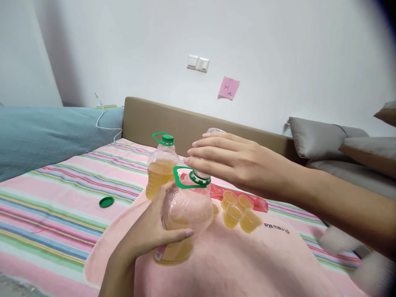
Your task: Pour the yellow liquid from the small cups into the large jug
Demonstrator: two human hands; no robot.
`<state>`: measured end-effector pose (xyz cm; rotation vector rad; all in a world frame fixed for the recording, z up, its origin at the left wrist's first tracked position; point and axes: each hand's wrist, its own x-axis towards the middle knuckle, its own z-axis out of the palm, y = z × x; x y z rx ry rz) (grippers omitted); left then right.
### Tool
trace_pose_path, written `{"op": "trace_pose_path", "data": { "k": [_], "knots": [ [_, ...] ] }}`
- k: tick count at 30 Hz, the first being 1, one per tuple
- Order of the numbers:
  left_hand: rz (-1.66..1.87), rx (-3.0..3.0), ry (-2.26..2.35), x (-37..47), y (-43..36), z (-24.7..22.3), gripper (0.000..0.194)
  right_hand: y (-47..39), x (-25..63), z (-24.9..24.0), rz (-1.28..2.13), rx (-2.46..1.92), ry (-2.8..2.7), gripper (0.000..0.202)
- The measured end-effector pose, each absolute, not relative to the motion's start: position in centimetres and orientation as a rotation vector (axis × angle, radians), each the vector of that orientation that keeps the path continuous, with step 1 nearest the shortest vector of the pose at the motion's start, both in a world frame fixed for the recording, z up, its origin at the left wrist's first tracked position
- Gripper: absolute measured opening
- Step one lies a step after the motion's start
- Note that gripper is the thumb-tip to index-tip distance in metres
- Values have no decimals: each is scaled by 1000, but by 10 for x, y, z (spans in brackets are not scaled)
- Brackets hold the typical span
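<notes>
My left hand is wrapped round the body of a clear bottle with yellow liquid in its lower part and a green ring handle at the neck. Above the uncapped-looking mouth my right hand is held flat, fingers stretched out to the left, hiding the top of the neck. Behind the fingers a piece of clear plastic shows in part. A second bottle, closed with a green cap, stands behind to the left. Several small cups of yellow liquid stand to the right of the held bottle.
A green cap lies on the striped sheet at the left. Red plastic packaging is behind the cups on the pink cloth. Blurred clear cups are at the lower right, grey cushions at the right.
</notes>
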<state>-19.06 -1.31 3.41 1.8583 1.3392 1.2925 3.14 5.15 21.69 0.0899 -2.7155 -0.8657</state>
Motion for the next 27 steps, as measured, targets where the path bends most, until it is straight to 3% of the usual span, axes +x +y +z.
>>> {"op": "trace_pose_path", "data": {
  "k": [4,11,18,27],
  "knots": [
    [1298,1830,1351,-192,-12,30,101,64,36,209,-601,-79,-2634,43],
    [1333,1790,1305,-195,-9,21,98,80,44,203,-9,-492,-2557,69],
    [1402,1772,1347,-198,-5,16,95,92,44,159,798,-681,-1934,82],
    [1235,1889,1522,-210,-6,19,89,106,122,68,902,-818,-1277,75]
  ]
}}
